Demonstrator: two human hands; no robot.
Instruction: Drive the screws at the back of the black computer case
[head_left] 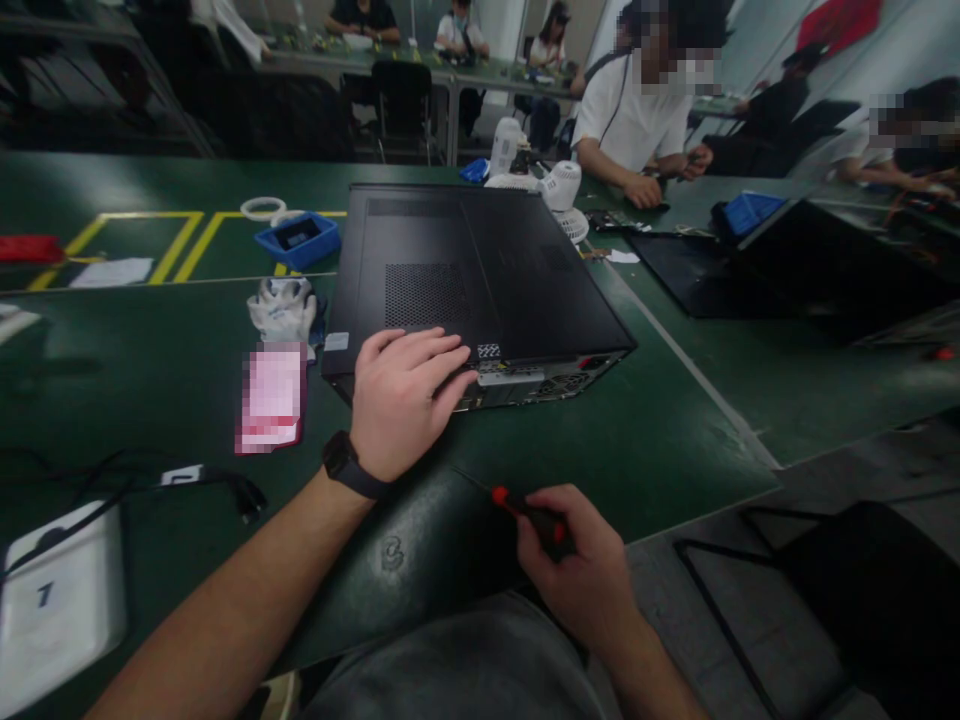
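A black computer case lies on its side on the green table, its back panel with ports and fan grille facing me. My left hand rests on the near edge of the case, fingers stretched over the top cover and thumb at the back panel. In my right hand is a screwdriver with a black and red handle, gripped by the handle. Its thin shaft points left and away from me, above the table and apart from the case.
Left of the case lie work gloves, a pink-edged pouch and a blue bin. Black cables and a white box are at the near left. Behind stand white fans; a person works across the table.
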